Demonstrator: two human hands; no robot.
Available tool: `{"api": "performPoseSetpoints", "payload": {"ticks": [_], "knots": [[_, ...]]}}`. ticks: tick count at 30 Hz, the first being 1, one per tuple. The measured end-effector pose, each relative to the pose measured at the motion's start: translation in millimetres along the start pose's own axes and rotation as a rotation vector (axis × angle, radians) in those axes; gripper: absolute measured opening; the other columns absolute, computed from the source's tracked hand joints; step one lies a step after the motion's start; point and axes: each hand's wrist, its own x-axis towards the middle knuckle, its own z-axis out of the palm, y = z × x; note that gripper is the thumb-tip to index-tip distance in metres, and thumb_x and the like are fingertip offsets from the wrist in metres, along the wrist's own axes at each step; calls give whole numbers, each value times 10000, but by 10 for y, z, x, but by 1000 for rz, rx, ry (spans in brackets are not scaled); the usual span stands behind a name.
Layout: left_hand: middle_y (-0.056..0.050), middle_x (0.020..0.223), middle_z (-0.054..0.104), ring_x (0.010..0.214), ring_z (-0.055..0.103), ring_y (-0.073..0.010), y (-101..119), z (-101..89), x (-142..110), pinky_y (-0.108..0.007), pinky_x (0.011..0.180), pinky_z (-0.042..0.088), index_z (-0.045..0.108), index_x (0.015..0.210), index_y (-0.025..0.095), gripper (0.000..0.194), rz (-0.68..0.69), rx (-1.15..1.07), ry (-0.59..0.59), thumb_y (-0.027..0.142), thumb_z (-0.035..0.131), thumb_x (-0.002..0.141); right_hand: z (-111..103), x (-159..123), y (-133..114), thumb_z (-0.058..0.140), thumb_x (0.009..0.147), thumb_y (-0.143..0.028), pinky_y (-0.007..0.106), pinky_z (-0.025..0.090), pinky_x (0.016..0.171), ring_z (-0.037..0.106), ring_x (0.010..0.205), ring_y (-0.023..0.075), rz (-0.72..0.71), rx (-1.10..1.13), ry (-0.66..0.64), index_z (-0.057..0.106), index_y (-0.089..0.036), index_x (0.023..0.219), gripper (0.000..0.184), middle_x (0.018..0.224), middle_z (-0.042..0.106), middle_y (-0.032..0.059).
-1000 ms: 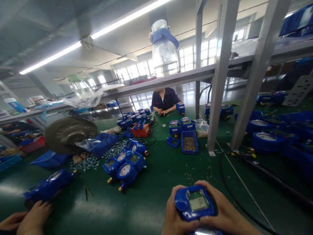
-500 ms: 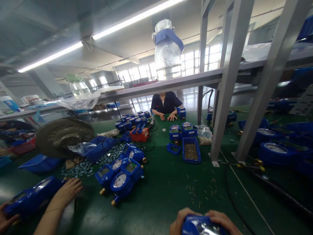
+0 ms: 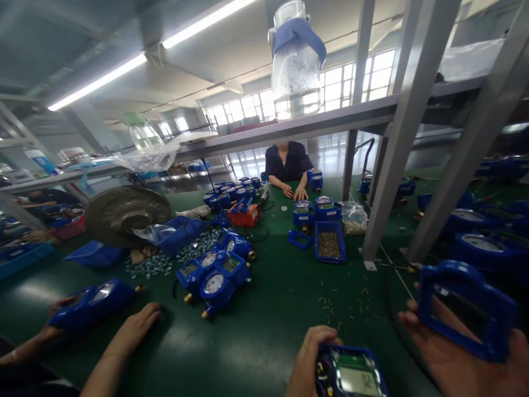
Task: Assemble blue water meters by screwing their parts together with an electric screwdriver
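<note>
At the bottom of the head view, my left hand [image 3: 309, 358] is wrapped round a blue water meter [image 3: 382, 370]. The meter's display shows digits, with green circuit board and bare terminals around it. My right hand [image 3: 450, 358], farther right, grips a blue cover frame [image 3: 490, 353] with a large window, raised above the table and apart from the meter. Between my hands and the back lie loose screws [image 3: 326, 303] on the green table. Part of the meter is cut off by the picture's lower edge.
A co-worker's hand [image 3: 138, 325] and another blue meter [image 3: 93, 303] are at left. Grouped meters [image 3: 219, 281] stand mid-table. Behind the loose screws are a screw tray [image 3: 342, 255] and a blue frame [image 3: 298, 239]. A metal post [image 3: 407, 138] rises at right; another person [image 3: 287, 160] sits opposite.
Both my hands were on the blue meter. Now my right hand is off to the right with the cover frame, and the meter's display and board show. The view has shifted.
</note>
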Motion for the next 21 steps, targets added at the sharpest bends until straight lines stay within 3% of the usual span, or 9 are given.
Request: {"api": "performPoseSetpoints", "payload": {"ticks": [3,4,5,8,10,12,15,18,21], "knots": [[-139,1232,596,1241,539,-408,-546,471,-306,-503,1005,496,553,1272,245,879,-125,62,-288,480,906,503,10,0,-168,404,925,-623,498,598,664,655,808,266,216,155,158,691,-375,1030,394,1063,698,60],[-156,1308,564,1270,509,-418,-707,606,-428,-520,1052,456,533,1303,225,942,-174,81,-373,437,924,472,-5,-10,-196,422,918,-614,449,592,613,635,742,243,267,176,194,702,-349,993,393,985,702,67],[-163,1426,478,1360,418,-400,-832,700,-543,-523,1138,357,445,1390,227,968,-224,118,-451,437,890,557,-25,-27,-210,428,912,-613,414,583,582,616,704,228,304,191,213,707,-321,968,408,925,695,74],[-165,1585,264,1445,297,-365,-989,748,-761,-525,1204,224,134,1532,244,1120,-357,111,-539,483,817,677,-89,-119,-209,394,904,-652,379,576,584,585,663,209,363,205,224,694,-253,945,501,839,664,86],[-182,1569,306,1400,386,-362,-988,694,-799,-520,1171,304,18,1543,241,1197,-464,61,-526,520,805,685,-122,-191,-204,389,889,-690,374,578,628,576,644,196,410,218,255,673,-230,978,548,823,656,81],[-184,1485,449,1326,486,-359,-966,666,-813,-493,1122,389,113,1536,213,1147,-558,33,-490,546,800,681,-157,-260,-219,381,878,-718,373,577,659,576,629,188,425,208,271,652,-219,1026,586,822,656,75],[-156,1310,621,1238,569,-350,-912,708,-867,-460,1091,430,425,1403,176,900,-645,10,-445,559,794,677,-287,-382,-314,385,865,-745,368,568,652,587,614,186,379,148,274,639,-220,1048,612,825,662,70],[-135,1227,674,1192,607,-335,-845,797,-925,-448,1068,456,507,1321,175,809,-708,-53,-417,528,815,662,-665,-565,-496,399,875,-732,327,538,617,610,620,178,210,128,436,643,-204,1028,601,812,677,79],[-119,1199,690,1158,631,-327,-832,850,-926,-436,1031,495,501,1325,189,827,-751,-73,-408,521,828,642,-1391,-843,-694,215,966,-602,326,495,637,649,656,176,-67,-41,834,619,-142,1035,616,767,666,93]]}}
